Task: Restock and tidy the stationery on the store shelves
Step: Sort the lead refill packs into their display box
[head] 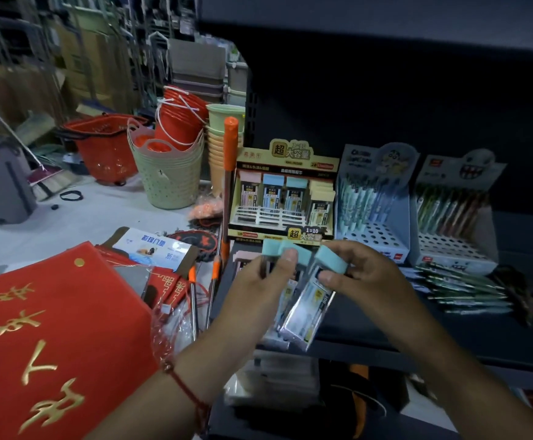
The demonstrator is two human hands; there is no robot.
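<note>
While both hands hover just in front of the lead box point(282, 198), the restocking looks only partly done. The left hand point(258, 281) has its fingers curled round a bundle of clear cases point(277, 258) with teal caps, thumb pressed on a cap; the right hand point(358, 277) pinches one more teal-capped case point(314, 300), tilted, its cap between thumb and fingers. Inside the lead box, the back row holds cases with pink, blue, teal and cream caps, but the white slotted rack in front of them is bare, so I judge most slots are yet to be filled. Right of the lead box stand two pen displays point(376, 198), each with pens in the rear holes and many front holes empty. Right of the hands and in front of those displays, loose pens point(458, 290) lie in a heap on the dark shelf point(512, 338), so sorting them remains too. More packs seem to sit below the shelf edge, though they are blurred. Left of the lead box leans an orange-handled pole point(229, 160), and beyond it stacked baskets point(166, 173) and red buckets point(179, 122) stand on a pale floor. Farther left and nearer, red cloth point(52, 328) with gold characters lies over other packaged goods. The room is dim, a cluttered store aisle with racks behind.
</note>
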